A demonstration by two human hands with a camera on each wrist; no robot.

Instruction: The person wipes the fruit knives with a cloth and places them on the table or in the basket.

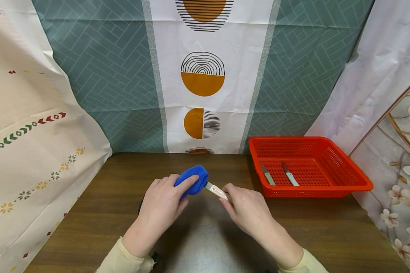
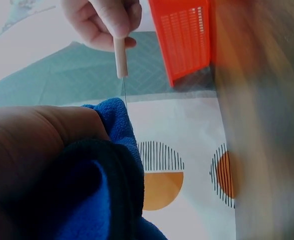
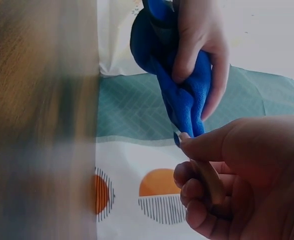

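Observation:
Above the table, in the head view, my left hand (image 1: 161,201) grips a folded blue cloth (image 1: 197,175). The cloth wraps around the blade of a small knife (image 1: 218,191), hiding most of it; a short stretch of metal shows by the handle. My right hand (image 1: 248,207) holds the pale handle between thumb and curled fingers. In the left wrist view, the handle (image 2: 120,59) and a thin line of blade point into the cloth (image 2: 117,120). From the right wrist, the left thumb presses on the bunched cloth (image 3: 187,102), close to the right fingertips.
At the back right of the brown wooden table (image 1: 123,170) stands a red plastic basket (image 1: 314,192). Inside lie one knife (image 1: 268,176) along its left side and another knife (image 1: 290,175) beside it. Patterned sheets (image 1: 130,76) hang behind and at both sides.

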